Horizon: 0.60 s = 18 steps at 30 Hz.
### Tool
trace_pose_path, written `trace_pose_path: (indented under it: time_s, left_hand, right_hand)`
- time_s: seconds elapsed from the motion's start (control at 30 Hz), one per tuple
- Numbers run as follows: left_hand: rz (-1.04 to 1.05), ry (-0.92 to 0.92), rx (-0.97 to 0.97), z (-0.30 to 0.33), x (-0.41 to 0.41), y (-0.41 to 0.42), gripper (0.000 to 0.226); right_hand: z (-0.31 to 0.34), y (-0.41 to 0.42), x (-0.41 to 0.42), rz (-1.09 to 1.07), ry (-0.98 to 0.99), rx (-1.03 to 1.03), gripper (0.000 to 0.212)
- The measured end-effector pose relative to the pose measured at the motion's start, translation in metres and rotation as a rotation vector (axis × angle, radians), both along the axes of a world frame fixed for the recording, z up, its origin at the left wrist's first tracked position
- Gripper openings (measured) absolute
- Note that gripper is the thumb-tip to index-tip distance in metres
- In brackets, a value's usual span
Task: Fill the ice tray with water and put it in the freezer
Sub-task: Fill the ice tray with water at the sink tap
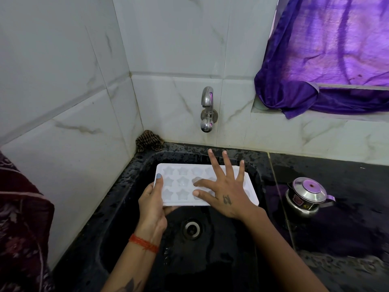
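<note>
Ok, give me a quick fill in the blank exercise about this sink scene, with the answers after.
1. The left hand grips the white ice tray by its ____ end.
2. The tray's cavities are shaped like ____.
3. The right hand lies over the tray with its fingers ____.
4. The tray is held above a black ____.

Answers: left; stars; spread; sink
</note>
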<state>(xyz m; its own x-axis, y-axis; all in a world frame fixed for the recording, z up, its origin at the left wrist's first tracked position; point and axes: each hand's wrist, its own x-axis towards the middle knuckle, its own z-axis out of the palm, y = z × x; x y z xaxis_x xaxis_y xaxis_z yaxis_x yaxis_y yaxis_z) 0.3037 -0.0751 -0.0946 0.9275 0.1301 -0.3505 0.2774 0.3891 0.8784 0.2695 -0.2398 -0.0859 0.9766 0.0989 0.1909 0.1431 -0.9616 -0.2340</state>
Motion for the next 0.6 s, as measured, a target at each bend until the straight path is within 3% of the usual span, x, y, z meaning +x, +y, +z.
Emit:
trace_pose_path:
  time_s: [0.37,0.6]
  left_hand:
    - [-0.003,0.002,-0.011,0.001,-0.001,-0.001,0.022]
    - [0.001,0.007,-0.022,0.001,-0.001,-0.001,0.022]
  right_hand:
    - [-0.01,-0.003,0.002,-0.02,-0.183,-0.116,0.067]
    - [-0.003,-0.003,0.001,-0.019,-0.068,-0.097,0.078]
